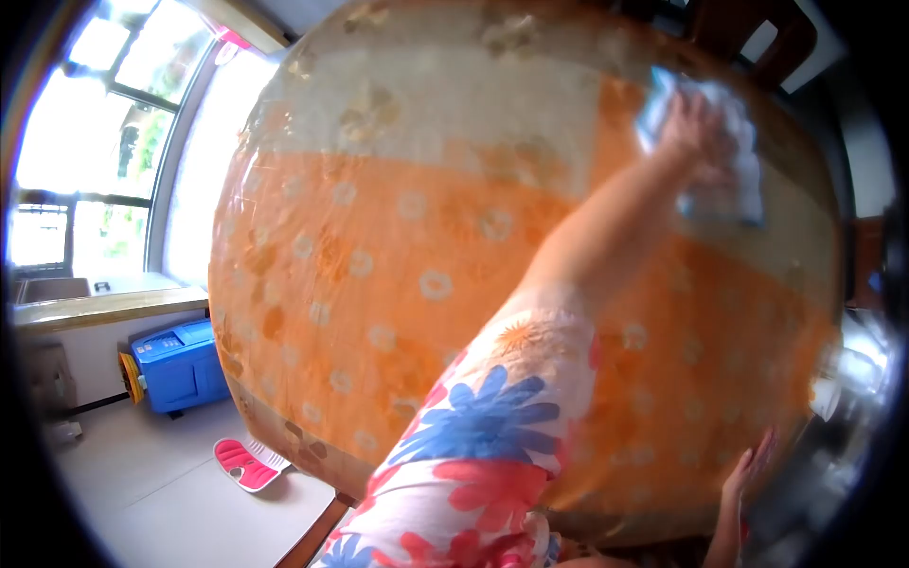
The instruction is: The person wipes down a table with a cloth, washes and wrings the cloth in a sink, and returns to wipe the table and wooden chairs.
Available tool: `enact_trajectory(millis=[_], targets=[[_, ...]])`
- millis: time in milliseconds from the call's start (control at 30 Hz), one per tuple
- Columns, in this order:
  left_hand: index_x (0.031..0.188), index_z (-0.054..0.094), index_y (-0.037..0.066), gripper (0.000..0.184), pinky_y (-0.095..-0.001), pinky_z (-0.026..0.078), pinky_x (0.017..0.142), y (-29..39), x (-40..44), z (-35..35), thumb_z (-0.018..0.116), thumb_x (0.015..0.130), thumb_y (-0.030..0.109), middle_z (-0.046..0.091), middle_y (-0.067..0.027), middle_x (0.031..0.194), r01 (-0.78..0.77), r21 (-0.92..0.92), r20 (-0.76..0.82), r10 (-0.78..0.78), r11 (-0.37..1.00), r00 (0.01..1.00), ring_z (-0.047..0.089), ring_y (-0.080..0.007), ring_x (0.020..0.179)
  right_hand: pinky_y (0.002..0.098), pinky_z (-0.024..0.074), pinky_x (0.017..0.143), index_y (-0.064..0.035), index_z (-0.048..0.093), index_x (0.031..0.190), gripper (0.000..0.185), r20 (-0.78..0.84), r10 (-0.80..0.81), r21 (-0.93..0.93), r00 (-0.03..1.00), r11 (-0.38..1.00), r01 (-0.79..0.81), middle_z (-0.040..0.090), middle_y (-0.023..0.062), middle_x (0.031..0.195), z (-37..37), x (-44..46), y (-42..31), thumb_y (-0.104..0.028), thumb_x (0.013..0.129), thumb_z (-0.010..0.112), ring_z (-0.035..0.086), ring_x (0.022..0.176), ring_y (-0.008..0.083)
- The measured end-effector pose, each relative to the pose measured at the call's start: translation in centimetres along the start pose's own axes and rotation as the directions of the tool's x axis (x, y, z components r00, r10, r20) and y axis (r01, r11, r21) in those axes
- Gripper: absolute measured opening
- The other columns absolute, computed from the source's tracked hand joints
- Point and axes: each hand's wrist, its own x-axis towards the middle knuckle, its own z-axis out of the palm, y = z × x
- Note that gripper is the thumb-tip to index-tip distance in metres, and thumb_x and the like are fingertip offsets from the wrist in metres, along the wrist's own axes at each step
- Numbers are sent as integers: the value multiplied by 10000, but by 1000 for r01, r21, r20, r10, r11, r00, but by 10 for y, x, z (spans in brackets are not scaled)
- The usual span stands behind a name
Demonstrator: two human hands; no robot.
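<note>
My left hand (699, 128) presses a white and light-blue cloth (727, 189) onto the far right part of a table. Its arm, in a floral sleeve, reaches across the view from the bottom. The hand is blurred, its fingers bent over the cloth. An orange and beige patterned tablecloth (379, 237), shiny like plastic, covers the table. My right hand (756, 459) is beside the table's near right edge, fingers stretched out and holding nothing. Whether it touches the table I cannot tell.
A blue plastic box (180, 364) stands on the floor at the left, below a ledge (114, 308) by the window. A pink and white slipper (248, 464) lies near the table. A dark wooden chair (757, 38) is behind the far right edge.
</note>
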Motion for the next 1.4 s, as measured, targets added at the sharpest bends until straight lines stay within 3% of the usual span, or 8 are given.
enact_trajectory(millis=[200, 433, 767, 900, 1000, 1033, 1133, 1400], targets=[[1418, 299, 323, 791, -496, 100, 1110, -255, -43, -36, 393, 763, 756, 173, -34, 1522, 471, 4, -117, -467, 882, 876, 135, -278, 1397, 464, 193, 1097, -4, 286, 1405, 625, 72, 2, 13, 997, 1000, -3, 270, 195, 1460, -5, 0, 7, -446, 965, 243, 239, 1354, 358], [1445, 263, 181, 876, -417, 156, 1106, -570, -322, -74, 371, 788, 750, 287, -90, 1480, 896, -49, -120, -894, 441, 433, 250, -283, 1361, 461, 189, 1097, 1, 284, 1405, 635, 108, 30, -57, 994, 998, -24, 264, 199, 1462, 17, -30, 60, -451, 962, 233, 237, 1354, 361], [1432, 265, 176, 564, -412, 131, 1123, -356, -657, -135, 288, 933, 437, 223, -86, 1502, 859, 486, -87, -970, 159, 229, 168, -322, 1379, 450, 191, 1097, -8, 296, 1404, 608, 89, -4, -156, 996, 988, 18, 272, 194, 1460, -15, 4, -3, -427, 966, 253, 246, 1355, 346], [1427, 266, 174, 458, -410, 122, 1130, -245, -668, -108, 255, 991, 312, 197, -84, 1510, 758, 624, -56, -956, 192, 289, 135, -337, 1386, 450, 214, 1089, -24, 308, 1403, 566, 4, -55, -118, 998, 992, 55, 298, 175, 1452, -11, 10, -12, -393, 974, 286, 265, 1347, 341], [1425, 271, 266, 474, -518, 129, 1100, -151, -589, -103, 325, 958, 319, 201, -115, 1507, 718, 688, 25, -992, 109, 127, 124, -356, 1391, 465, 245, 1075, -64, 318, 1407, 531, -114, -82, -52, 990, 996, 76, 317, 153, 1447, -1, 6, -8, -374, 976, 327, 280, 1342, 335], [1423, 264, 109, 542, -483, 145, 1108, -150, -607, -84, 364, 942, 338, 211, -170, 1492, 563, 793, 36, -941, 232, 337, 160, -380, 1377, 472, 240, 1072, -79, 311, 1413, 541, -119, -62, -52, 991, 997, 56, 303, 145, 1457, 3, 4, -5, -395, 973, 317, 268, 1348, 332], [1432, 197, 44, 767, -520, 32, 1097, -2, -486, -93, 428, 863, 501, 175, -230, 1483, 935, 41, -54, -934, 352, 354, 76, -390, 1388, 531, 240, 1041, -164, 273, 1437, 558, -104, 25, -84, 994, 996, -34, 253, 94, 1489, 14, -1, -1, -456, 962, 309, 233, 1365, 322], [1355, 381, 41, 763, -602, 141, 1062, 311, -358, -56, 558, 751, 471, 258, -251, 1424, 274, -182, 59, -267, 944, 962, 153, -472, 1340, 570, 261, 1010, -214, 287, 1427, 548, -84, 93, -97, 992, 990, -101, 249, 69, 1491, 24, 2, 0, -478, 951, 343, 230, 1366, 313]])
